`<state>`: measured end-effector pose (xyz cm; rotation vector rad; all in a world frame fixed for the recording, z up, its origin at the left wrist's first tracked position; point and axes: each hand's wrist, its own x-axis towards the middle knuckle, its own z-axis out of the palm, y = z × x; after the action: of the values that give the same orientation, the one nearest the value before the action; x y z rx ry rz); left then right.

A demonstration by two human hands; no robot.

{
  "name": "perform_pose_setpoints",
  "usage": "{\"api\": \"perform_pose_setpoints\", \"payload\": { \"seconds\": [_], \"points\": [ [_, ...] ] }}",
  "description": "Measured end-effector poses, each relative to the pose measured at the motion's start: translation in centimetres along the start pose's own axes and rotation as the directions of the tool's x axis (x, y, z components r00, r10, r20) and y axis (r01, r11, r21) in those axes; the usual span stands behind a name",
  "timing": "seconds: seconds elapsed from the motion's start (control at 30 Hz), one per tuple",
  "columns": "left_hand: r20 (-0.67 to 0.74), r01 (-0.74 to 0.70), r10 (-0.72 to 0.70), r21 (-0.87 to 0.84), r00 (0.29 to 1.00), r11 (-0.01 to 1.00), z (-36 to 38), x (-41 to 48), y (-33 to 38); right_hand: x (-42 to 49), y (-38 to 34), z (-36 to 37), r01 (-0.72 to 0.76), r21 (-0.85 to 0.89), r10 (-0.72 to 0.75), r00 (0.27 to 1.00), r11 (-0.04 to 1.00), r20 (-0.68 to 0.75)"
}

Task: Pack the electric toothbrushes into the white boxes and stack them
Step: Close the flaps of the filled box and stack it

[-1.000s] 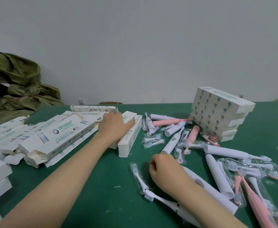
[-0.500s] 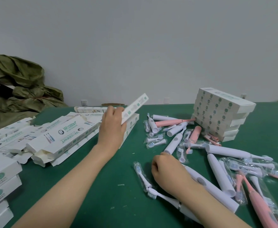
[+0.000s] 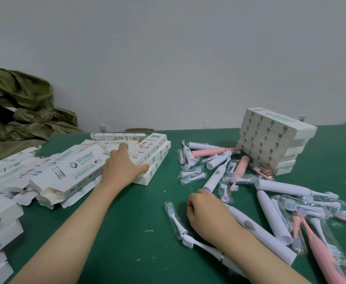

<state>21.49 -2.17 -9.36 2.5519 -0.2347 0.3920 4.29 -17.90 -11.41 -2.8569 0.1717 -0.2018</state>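
Lowered since half a second ago, white box (image 3: 151,147) is lying back on the box pile toward the bench's (image 3: 127,232) far left, left hand (image 3: 123,169) resting on it, fingers spread flat. Right hand (image 3: 207,214) is staying curled mid-bench beside loose toothbrushes (image 3: 274,218); cannot tell if it's gripping anything. Packed stack (image 3: 270,140) is sitting far right.

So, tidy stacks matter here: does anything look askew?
Yes: the stack of white boxes at the far right leans, its layers stepped sideways; a pink toothbrush lies with its tip at its base.
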Motion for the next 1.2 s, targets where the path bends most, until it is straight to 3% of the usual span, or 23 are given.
{"api": "perform_pose_setpoints", "payload": {
  "seconds": [0.07, 0.17, 0.27, 0.37, 0.43, 0.5, 0.57, 0.63, 0.67, 0.73, 0.8, 0.87, 0.9, 1.0, 1.07, 1.13, 1.2],
  "points": [
    [0.09, 0.055, -0.046, -0.093, 0.995, 0.994, -0.1, 0.3, -0.5, 0.0, 0.0, 0.0, -0.003, -0.006, 0.003, 1.0, 1.0, -0.001],
    [0.078, 0.024, -0.016, -0.104, 0.997, 0.994, -0.4, 0.6, -0.6, 0.0, -0.1, -0.1, -0.009, -0.019, 0.008, 1.0, 1.0, -0.006],
    [0.002, 0.021, -0.021, -0.057, 1.0, 0.998, -0.5, 0.5, -0.1, -0.1, -0.1, -0.1, -0.006, -0.02, 0.006, 1.0, 1.0, -0.009],
    [-0.14, 0.037, -0.079, -0.278, 0.987, 0.96, -1.4, 0.1, 0.1, 0.0, 0.1, 0.0, -0.004, -0.022, 0.004, 1.0, 1.0, -0.013],
    [-0.021, 0.152, -0.213, -0.631, 0.977, 0.761, -2.5, -0.1, 0.1, 0.0, 0.1, 0.0, -0.016, -0.001, 0.016, 1.0, 1.0, -0.017],
    [0.259, 0.335, -0.231, -0.853, 0.938, 0.401, -3.8, -0.4, 0.2, 0.2, 0.3, 0.0, -0.029, 0.027, 0.029, 0.999, 0.999, -0.016],
    [0.389, 0.428, -0.213, -0.885, 0.896, 0.184, -4.5, -0.6, 0.2, 0.8, 0.3, -0.6, -0.06, 0.134, 0.065, 0.997, 0.989, -0.034],
    [0.484, 0.508, -0.185, -0.854, 0.855, 0.117, -5.1, -1.0, 0.1, 2.0, 0.2, -2.1, -0.107, 0.379, 0.152, 0.984, 0.919, -0.091],
    [0.526, 0.544, -0.154, -0.831, 0.836, 0.117, -5.5, -1.2, 0.1, 2.7, 0.1, -3.0, -0.12, 0.543, 0.209, 0.972, 0.831, -0.104],
    [0.57, 0.576, -0.092, -0.798, 0.817, 0.177, -6.2, -1.6, -0.1, 4.1, 0.3, -4.8, -0.094, 0.827, 0.302, 0.949, 0.554, -0.095],
    [0.592, 0.575, -0.038, -0.763, 0.805, 0.295, -6.6, -2.1, 0.0, 5.4, 0.8, -6.1, -0.046, 0.944, 0.349, 0.934, 0.328, -0.076],
    [0.617, 0.576, -0.011, -0.729, 0.787, 0.369, -6.6, -2.7, 0.5, 6.0, 0.9, -6.3, -0.012, 0.98, 0.331, 0.942, 0.196, -0.055],
    [0.629, 0.582, -0.005, -0.716, 0.777, 0.387, -6.4, -3.0, 0.8, 6.0, 0.8, -6.1, 0.004, 0.982, 0.308, 0.949, 0.189, -0.063],
    [0.653, 0.58, 0.025, -0.689, 0.757, 0.435, -5.6, -3.5, 1.7, 5.2, 0.7, -5.1, 0.015, 0.932, 0.338, 0.93, 0.362, -0.146],
    [0.668, 0.574, 0.065, -0.682, 0.742, 0.453, -5.4, -3.6, 1.7, 4.8, 1.3, -4.9, 0.043, 0.935, 0.339, 0.925, 0.352, -0.17],
    [0.658, 0.578, 0.125, -0.723, 0.742, 0.379, -5.4, -3.3, 1.5, 4.8, 1.8, -4.8, 0.045, 0.938, 0.353, 0.919, 0.345, -0.174],
    [0.558, 0.508, 0.114, -0.809, 0.822, 0.295, -5.6, -2.9, 1.5, 5.0, 1.8, -4.8, 0.011, 0.952, 0.441, 0.884, 0.305, -0.152]
  ]
}}
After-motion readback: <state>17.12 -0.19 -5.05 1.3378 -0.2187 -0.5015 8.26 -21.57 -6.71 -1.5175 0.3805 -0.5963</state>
